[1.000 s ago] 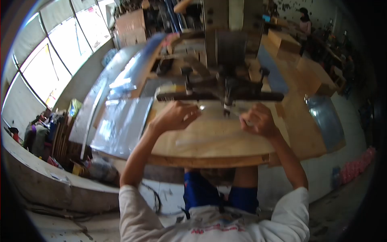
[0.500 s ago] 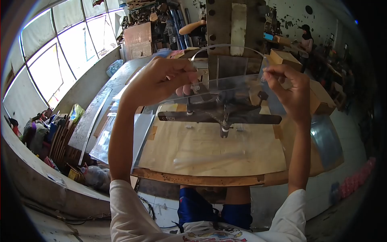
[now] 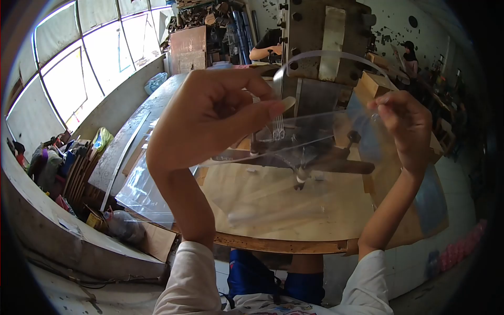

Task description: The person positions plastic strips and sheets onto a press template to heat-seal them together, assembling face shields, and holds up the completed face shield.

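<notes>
A sec ago both my hands were down low by the dark bar [image 3: 352, 166]; now they're up higher than it, and my L hand [image 3: 205, 123] looks bigger and closer than ½ sec ago. So I think the clear plastic sheet [image 3: 320, 126] is up in the air, not lying on the tan board [image 3: 236, 190]. I see it over the bar, tilted, w/ a see-thru loop [image 3: 325, 53] arching up past the bar. My R hand [image 3: 403, 126], off the bar's R end, has thumb and finger pinched tight on the plastic. My L hand, over the bar's L part, is curled w/ the thumb out; can't tell if it's got the plastic b/c the fingertips are partly hidden. Count: 2 hands of mine, 1 sheet, 1 loop, 1 bar, 1 board. Also 2 tiny clear bits [image 3: 318, 176] on the board, just this side of the bar. Behind the bar: 1 big metal machine [image 3: 304, 31], 1 other person's arm [image 3: 265, 53] on its L, and 1 person [image 3: 410, 63] way off to the R.
</notes>
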`<state>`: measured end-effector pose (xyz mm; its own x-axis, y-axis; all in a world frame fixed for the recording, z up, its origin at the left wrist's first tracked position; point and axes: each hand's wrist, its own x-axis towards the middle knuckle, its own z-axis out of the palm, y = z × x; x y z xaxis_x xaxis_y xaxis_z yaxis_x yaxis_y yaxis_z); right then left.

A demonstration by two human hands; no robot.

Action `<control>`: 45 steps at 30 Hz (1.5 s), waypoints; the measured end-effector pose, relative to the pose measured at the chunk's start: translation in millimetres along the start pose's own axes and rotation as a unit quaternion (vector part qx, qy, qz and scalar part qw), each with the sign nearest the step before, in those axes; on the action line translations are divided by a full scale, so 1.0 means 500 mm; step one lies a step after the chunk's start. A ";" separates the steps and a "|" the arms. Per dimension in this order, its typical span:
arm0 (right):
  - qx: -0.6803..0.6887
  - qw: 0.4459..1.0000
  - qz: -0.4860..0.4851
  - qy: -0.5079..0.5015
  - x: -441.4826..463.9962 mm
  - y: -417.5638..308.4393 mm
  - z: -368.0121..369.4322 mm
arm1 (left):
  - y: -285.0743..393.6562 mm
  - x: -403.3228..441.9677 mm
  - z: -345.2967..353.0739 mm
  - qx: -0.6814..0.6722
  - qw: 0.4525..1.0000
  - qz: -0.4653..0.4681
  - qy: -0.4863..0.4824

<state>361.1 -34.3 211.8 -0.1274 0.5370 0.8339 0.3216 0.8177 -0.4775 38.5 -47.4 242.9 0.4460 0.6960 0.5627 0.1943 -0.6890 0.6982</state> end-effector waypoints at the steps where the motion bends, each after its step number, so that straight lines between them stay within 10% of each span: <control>1: 0.007 1.000 0.010 -0.015 0.002 0.006 0.002 | -0.008 -0.005 0.003 0.007 1.000 0.024 0.010; 45: -0.034 0.996 0.001 -0.080 -0.011 -0.002 -0.073 | -0.063 0.027 0.034 0.054 0.991 0.066 -0.098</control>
<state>395.6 -45.5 217.8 -0.2739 0.5688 0.7756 0.3847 0.8039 -0.4537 53.2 -19.7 221.3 0.6336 0.5527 0.5414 0.2106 -0.7966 0.5667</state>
